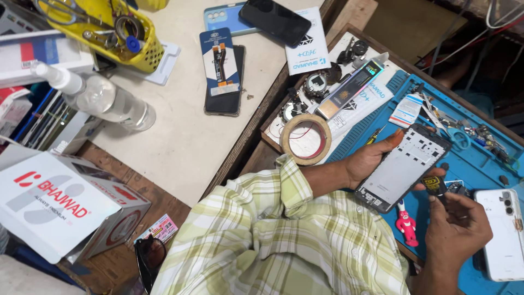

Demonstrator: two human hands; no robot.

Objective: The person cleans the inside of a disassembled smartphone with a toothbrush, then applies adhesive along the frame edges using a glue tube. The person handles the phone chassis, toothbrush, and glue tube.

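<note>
Over the blue mat point(480, 164) on my worktop, my left hand point(371, 159) holding an open phone frame point(401, 168), my right hand point(457, 226) pinching a small black tool point(435, 186) touching its near edge, white phone point(505, 235) at right, tape roll point(305, 139) at left.

green-and-white plaid shirt point(273, 240), cuffed sleeve point(292, 183)

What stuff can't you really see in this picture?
- Head view: the white phone is cut off by the right edge.
- What the right hand pinches is too small to tell.
- The opened phone is partly hidden by the left hand.
- The yellow basket is cut off by the top edge.
</note>
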